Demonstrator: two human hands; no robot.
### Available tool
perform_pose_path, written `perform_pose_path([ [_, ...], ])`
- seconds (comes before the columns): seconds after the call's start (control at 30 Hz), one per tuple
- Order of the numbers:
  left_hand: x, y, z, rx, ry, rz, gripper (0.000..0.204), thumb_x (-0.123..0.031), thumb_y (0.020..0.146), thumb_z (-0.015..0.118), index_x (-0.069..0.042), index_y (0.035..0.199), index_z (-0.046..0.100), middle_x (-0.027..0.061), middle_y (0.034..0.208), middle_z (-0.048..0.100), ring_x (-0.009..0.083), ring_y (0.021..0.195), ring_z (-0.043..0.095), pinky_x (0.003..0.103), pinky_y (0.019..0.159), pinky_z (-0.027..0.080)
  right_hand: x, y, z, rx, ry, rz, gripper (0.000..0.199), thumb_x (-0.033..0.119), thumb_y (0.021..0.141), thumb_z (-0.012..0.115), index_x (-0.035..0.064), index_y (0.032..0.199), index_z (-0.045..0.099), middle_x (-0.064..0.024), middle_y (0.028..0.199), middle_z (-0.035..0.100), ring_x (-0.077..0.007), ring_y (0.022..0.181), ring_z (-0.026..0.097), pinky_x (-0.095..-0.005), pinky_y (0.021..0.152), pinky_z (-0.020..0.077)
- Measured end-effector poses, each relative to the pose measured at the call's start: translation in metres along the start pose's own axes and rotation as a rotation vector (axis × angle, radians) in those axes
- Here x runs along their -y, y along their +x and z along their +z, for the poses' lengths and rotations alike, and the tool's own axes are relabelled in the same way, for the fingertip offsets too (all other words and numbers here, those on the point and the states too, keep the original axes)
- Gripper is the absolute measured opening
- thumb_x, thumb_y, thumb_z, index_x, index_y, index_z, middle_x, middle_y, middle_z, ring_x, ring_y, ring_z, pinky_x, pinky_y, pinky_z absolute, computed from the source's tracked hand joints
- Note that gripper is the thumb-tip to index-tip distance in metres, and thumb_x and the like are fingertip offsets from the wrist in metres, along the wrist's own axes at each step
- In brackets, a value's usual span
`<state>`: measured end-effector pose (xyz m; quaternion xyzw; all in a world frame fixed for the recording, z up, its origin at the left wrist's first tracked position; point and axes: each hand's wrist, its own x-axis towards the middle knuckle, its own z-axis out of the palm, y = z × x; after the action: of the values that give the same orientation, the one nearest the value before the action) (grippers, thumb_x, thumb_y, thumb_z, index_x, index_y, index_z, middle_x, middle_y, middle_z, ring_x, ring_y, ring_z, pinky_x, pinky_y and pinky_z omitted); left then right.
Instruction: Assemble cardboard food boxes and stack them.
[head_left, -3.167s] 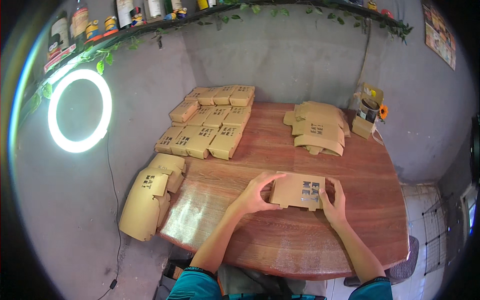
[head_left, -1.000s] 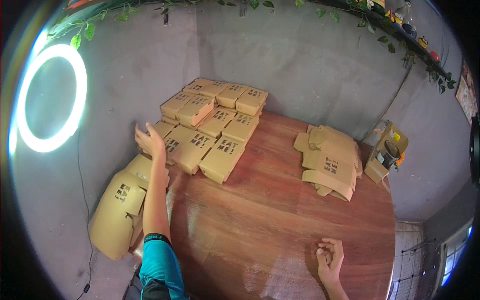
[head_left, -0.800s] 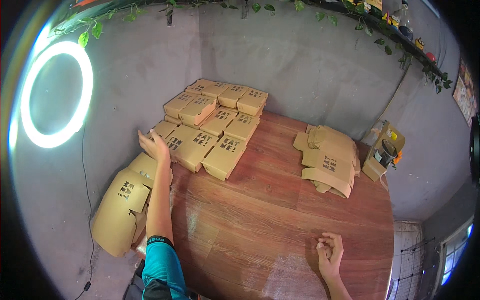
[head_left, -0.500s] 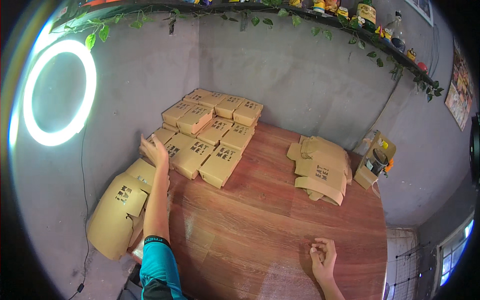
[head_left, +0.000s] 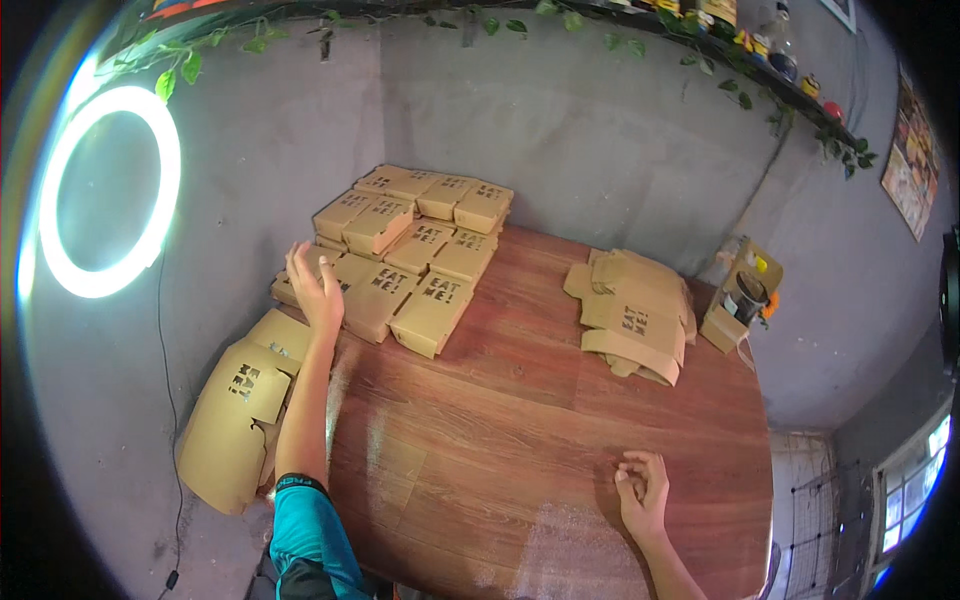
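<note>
Folded brown cardboard boxes with dark lettering on their lids stand in stacked rows at the back left of the table. My left hand is at the left end of the front row, fingers raised and apart, partly hiding the box there. Whether it touches that box I cannot tell. Beside my left forearm lie flat, unfolded cardboard blanks. My right hand hovers over or rests on the front right of the wooden table, fingers loosely curled, thumb apart, nothing visible in them.
More flat cardboard blanks lie at the back right. Beyond them a small open carton holds a dark cup. A lit ring lamp is at the left wall, its cord hanging down. A shelf with bottles and figurines runs above.
The view has shifted slightly, so things sit a little higher and further left. My left hand's fingers point more upward now. My right hand stays over the same table area.
</note>
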<state>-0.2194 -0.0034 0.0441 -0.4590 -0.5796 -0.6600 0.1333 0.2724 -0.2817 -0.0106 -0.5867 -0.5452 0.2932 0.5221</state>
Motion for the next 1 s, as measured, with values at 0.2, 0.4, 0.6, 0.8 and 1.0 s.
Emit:
perform_pose_path([
  [0.2, -0.084, -0.023, -0.001, 0.219, -0.025, 0.646, 0.025, 0.002, 0.086, 0.057, -0.002, 0.11, 0.064, 0.0165, 0.126, 0.062, 0.0358, 0.127, 0.051, 0.047, 0.106, 0.04, 0.0, 0.001, 0.001, -0.005, -0.022, -0.055, 0.025, 0.001, 0.091, 0.067, 0.0007, 0.115, 0.062, -0.0113, 0.113, 0.056, -0.018, 0.098, 0.064, -0.0283, 0.077, 0.0553],
  [0.4, -0.157, -0.104, 0.004, 0.832, -0.254, 0.703, 0.011, -0.008, 0.087, 0.064, -0.009, 0.097, 0.068, 0.0063, 0.094, 0.069, 0.0273, 0.085, 0.068, 0.043, 0.079, 0.053, 0.004, 0.0, -0.002, -0.014, -0.045, -0.119, 0.024, 0.005, 0.091, 0.07, 0.0017, 0.113, 0.063, -0.0125, 0.11, 0.058, -0.0203, 0.095, 0.065, -0.0301, 0.075, 0.0569],
  [0.6, -0.237, -0.186, 0.038, 1.03, -0.306, 0.895, 0.018, -0.014, 0.089, 0.066, -0.011, 0.106, 0.068, 0.0071, 0.108, 0.067, 0.0289, 0.092, 0.067, 0.044, 0.084, 0.054, 0.011, -0.006, -0.008, 0.003, -0.094, -0.182, 0.023, 0.007, 0.089, 0.073, 0.0024, 0.11, 0.065, -0.0114, 0.106, 0.061, -0.0186, 0.091, 0.067, -0.0292, 0.074, 0.057],
  [0.8, -0.28, -0.239, 0.125, 1.113, -0.036, 0.968, 0.05, -0.02, 0.088, 0.07, -0.009, 0.135, 0.055, 0.0118, 0.144, 0.049, 0.0321, 0.131, 0.05, 0.047, 0.103, 0.048, -0.005, 0.001, -0.002, -0.052, -0.001, -0.256, 0.021, 0.007, 0.085, 0.072, 0.0026, 0.104, 0.064, -0.0127, 0.097, 0.062, -0.0213, 0.08, 0.067, -0.0314, 0.07, 0.0572],
  [1.0, -0.321, -0.259, 0.163, 1.329, 0.232, 0.882, 0.075, -0.035, 0.09, 0.072, -0.008, 0.152, 0.04, 0.0148, 0.157, 0.036, 0.0374, 0.139, 0.044, 0.048, 0.112, 0.042, -0.014, 0.001, -0.001, -0.07, 0.101, -0.22, 0.022, 0.009, 0.084, 0.071, 0.0033, 0.103, 0.062, -0.0147, 0.097, 0.059, -0.0284, 0.082, 0.067, -0.0387, 0.074, 0.0563],
])
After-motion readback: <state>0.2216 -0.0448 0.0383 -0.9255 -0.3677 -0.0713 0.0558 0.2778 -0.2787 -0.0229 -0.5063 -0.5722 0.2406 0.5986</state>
